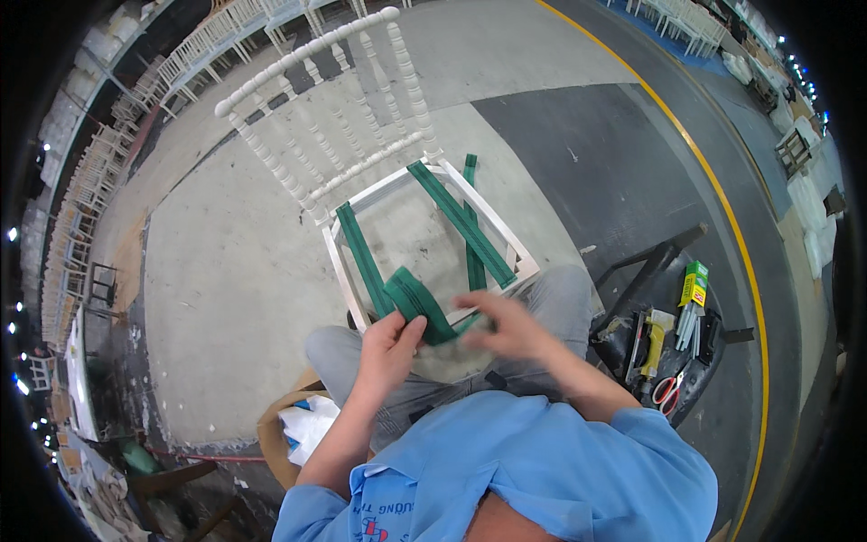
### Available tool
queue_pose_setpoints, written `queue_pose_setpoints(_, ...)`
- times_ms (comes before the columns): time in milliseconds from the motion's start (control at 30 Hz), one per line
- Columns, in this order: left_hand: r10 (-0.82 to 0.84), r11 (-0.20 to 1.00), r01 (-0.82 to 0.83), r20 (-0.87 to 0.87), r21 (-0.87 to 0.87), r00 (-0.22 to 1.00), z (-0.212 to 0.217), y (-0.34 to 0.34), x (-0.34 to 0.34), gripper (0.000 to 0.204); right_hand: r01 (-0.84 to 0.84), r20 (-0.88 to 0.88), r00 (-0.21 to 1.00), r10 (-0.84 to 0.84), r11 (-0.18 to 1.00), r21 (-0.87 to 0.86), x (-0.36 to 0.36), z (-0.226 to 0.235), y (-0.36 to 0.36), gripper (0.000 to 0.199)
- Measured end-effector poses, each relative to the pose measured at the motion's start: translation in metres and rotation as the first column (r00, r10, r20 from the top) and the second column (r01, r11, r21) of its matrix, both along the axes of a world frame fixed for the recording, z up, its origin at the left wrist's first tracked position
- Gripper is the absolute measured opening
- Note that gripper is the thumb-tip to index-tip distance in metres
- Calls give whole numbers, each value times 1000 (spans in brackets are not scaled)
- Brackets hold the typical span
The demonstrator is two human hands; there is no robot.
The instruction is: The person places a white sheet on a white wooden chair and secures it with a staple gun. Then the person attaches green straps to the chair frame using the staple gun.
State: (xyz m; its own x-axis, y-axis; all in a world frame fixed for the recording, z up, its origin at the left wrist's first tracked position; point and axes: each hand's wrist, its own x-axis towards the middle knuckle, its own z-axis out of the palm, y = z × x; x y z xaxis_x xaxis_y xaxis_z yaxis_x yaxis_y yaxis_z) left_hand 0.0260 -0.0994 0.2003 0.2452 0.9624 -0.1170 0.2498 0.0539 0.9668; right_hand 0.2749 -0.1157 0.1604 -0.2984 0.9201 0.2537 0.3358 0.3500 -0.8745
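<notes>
A white chair frame (339, 271) with turned spindles stands in front of me, its seat a bare square of rails. Two green webbing straps (462, 221) run across the seat opening from the back rail to the front. Another green strip hangs down at the right side of the seat. Pinched in my left hand (392, 348) is a loose length of green webbing (417, 303), folded over near the front left corner. My right hand (506, 325) is beside that webbing over the front rail; its fingers are smeared by motion.
On my right a black stool (619, 348) bears red-handled scissors (666, 390), a yellow-handled tool (652, 348) and a green-yellow box (694, 282) with grey sticks. A cardboard box (275, 434) with white plastic is by my left leg. Rows of white chairs (81, 212) line the left.
</notes>
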Motion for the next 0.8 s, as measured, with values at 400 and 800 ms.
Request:
queue_pose_setpoints(400,151,955,-255,496,149,855,91,-55,-36,21,-605,-208,786,582,654,-454,-29,20,-38,36)
queue_pose_setpoints(800,-65,992,70,52,-101,997,-11,-39,5,19,-205,-395,918,-48,795,-572,-39,30,20,13)
